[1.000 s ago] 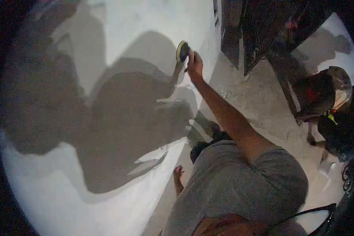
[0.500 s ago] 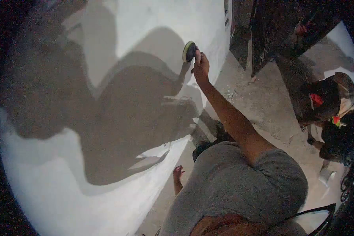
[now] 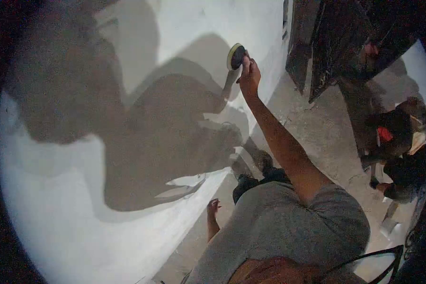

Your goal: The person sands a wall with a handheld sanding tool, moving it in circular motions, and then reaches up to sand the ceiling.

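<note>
My right hand (image 3: 249,78) is closed round a hand sanding pad (image 3: 236,57), a dark round disc with a pale yellow-green edge. The pad's face is turned to the white wall (image 3: 251,28), and it overlaps the wall in this view. My right arm is stretched far out. Low beside the foot of the wall hangs my left hand (image 3: 214,206), its fingers loosely bent and a little apart, holding nothing that shows. Large shadows of my body and arm lie across the wall.
A concrete floor (image 3: 317,137) runs along the wall. Dark upright panels (image 3: 331,52) stand beyond it at the upper right. Another person (image 3: 402,142) crouches at the right, with a pale flat object (image 3: 390,226) on the floor nearby.
My right hand and the pad have shifted slightly up and right in view, as has the background. The other person at the right has shifted a little. My left hand is nearly still.
</note>
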Available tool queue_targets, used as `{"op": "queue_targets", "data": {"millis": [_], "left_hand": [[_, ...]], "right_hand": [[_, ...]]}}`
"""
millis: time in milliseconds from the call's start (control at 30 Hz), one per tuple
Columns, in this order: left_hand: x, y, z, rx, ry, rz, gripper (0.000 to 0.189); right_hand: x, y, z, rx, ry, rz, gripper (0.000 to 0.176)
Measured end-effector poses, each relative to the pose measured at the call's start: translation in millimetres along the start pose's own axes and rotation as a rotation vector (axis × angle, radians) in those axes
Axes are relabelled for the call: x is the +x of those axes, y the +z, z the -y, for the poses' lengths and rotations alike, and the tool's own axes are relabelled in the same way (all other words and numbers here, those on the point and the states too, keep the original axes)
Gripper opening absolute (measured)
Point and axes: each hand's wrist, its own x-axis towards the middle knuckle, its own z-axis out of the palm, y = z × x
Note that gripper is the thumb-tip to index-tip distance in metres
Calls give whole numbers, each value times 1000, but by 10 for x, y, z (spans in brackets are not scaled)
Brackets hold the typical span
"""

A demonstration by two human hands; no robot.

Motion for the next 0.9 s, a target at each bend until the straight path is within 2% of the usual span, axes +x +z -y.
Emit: {"op": "queue_targets", "data": {"millis": [33, 100, 133, 167, 233, 300, 333, 367, 433, 467, 533, 567, 633, 700, 733, 767, 867, 900], "left_hand": [[-26, -35, 0, -64, -15, -22, 23], [104, -63, 113, 33, -1, -27, 22], [174, -98, 257, 67, -24, -16, 22], [227, -140, 423, 101, -47, -5, 22], [268, -194, 735, 72, -21, 22, 23], [238, -250, 811, -1, -98, 33, 24], [196, -368, 883, -41, -52, 78, 26], [157, -519, 998, -44, -44, 84, 26], [50, -860, 1207, -120, -26, 46, 28], [-66, -1032, 1285, -168, 112, 112, 27], [-332, -1228, 1458, -143, 68, 49, 26], [-485, -1301, 1517, -110, 17, -9, 25], [-898, -1490, 1795, -201, 69, 31, 26], [-1355, -1637, 1948, -159, 45, 27, 27], [-1462, -1724, 1991, -172, 11, -20, 28], [-1523, -1800, 2019, -182, 16, -24, 28], [-1475, -2081, 2240, -105, 89, -9, 27], [-1411, -2224, 2460, -242, 40, -35, 27]], "right_hand": [[-79, -63, -123, 0, 3, 2, 37], [-296, -192, -488, -121, 223, 26, 38], [-586, -220, -633, -260, 128, 90, 42], [-849, -251, -1364, -481, -122, 66, 41], [-1495, 72, -313, -189, 68, 203, 40], [-1540, 201, -295, -154, -26, 153, 40], [-1502, 280, -281, -119, -111, 102, 40], [-1424, 214, -469, -251, -247, 73, 41], [-1521, 55, -387, -259, -121, 41, 42], [-1660, -6, -304, -256, -126, 51, 42], [-1984, -80, -120, -114, 324, 6, 41], [-2253, -96, -63, -113, 320, 17, 41], [-2857, -137, 15, -39, 181, 47, 42], [-3194, -1, 172, -189, -91, 90, 43], [-3166, 103, 249, -196, -155, 71, 45], [-3080, 238, 557, -153, -68, 31, 45], [-2837, 399, 666, -59, -131, 1, 45], [-2841, 393, 616, -69, -123, 5, 45]]}}
